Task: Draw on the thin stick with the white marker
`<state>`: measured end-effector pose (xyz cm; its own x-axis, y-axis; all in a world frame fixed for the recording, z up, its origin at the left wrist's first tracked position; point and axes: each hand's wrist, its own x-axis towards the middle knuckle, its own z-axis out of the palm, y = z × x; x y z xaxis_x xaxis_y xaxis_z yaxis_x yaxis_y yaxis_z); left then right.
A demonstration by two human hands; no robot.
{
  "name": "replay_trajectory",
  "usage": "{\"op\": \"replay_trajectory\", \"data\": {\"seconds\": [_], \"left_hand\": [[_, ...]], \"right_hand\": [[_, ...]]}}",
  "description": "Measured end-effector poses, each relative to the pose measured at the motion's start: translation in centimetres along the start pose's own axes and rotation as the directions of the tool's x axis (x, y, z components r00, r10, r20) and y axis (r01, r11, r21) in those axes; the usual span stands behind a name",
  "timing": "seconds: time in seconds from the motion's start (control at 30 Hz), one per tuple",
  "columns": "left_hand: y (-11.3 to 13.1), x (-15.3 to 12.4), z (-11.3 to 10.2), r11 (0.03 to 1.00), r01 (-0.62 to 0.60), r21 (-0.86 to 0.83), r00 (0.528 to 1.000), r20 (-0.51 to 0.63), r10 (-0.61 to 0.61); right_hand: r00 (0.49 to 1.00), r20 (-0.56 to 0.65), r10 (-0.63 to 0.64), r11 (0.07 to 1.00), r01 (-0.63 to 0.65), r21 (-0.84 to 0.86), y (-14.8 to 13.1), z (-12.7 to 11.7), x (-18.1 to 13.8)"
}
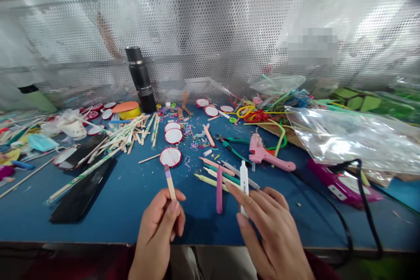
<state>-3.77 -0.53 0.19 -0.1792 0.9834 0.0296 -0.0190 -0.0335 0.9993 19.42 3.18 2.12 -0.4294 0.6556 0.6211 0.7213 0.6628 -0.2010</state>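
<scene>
My left hand (159, 227) is closed in a pinch on a flat wooden craft stick (170, 184), which points up and away. Its far end is coloured purple, darker at the very tip. Between the thumb and fingers of my right hand (269, 223) is a white marker (243, 177) with small dark print, its narrow end pointing away. My index finger stretches across it. Just left of that hand lies a purple marker (219, 190) on the blue table (197, 223). Pastel markers, among them a yellow one (210, 181), lie behind it. A round white disc with a red rim (170, 156) lies beyond the stick's tip.
A pink glue gun (271, 156) and green-handled pliers (234, 148) lie at right, near a magenta device (344, 186) with a black cable. At left are a black phone-like slab (82, 192) and bundled sticks (134, 133). A black bottle (141, 81) stands behind.
</scene>
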Motion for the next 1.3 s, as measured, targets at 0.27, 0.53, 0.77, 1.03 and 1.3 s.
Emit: {"op": "replay_trajectory", "data": {"seconds": [0.27,0.53,0.77,1.03,1.3], "left_hand": [[0.1,-0.1,0.0,0.999,-0.008,0.038,1.0,-0.008,0.009],[-0.3,0.0,-0.3,1.0,0.001,0.016,1.0,0.0,-0.001],[-0.3,-0.1,-0.3,1.0,-0.008,0.011,1.0,0.005,0.008],[-0.3,0.1,-0.2,0.999,0.004,0.036,1.0,0.009,-0.005],[0.3,0.2,0.0,0.998,0.012,0.059,1.0,0.01,-0.012]], "right_hand": [[0.994,0.01,0.113,0.994,-0.113,0.006,-0.1,0.8,0.4],[0.988,0.054,0.146,0.988,-0.143,-0.057,-0.8,1.7,0.4],[0.986,0.059,0.153,0.987,-0.15,-0.065,-0.8,2.1,0.4],[0.976,0.102,0.19,0.98,-0.183,-0.071,-0.7,2.2,0.3],[0.978,0.061,0.197,0.976,-0.19,-0.103,-0.6,2.3,0.2]]}}
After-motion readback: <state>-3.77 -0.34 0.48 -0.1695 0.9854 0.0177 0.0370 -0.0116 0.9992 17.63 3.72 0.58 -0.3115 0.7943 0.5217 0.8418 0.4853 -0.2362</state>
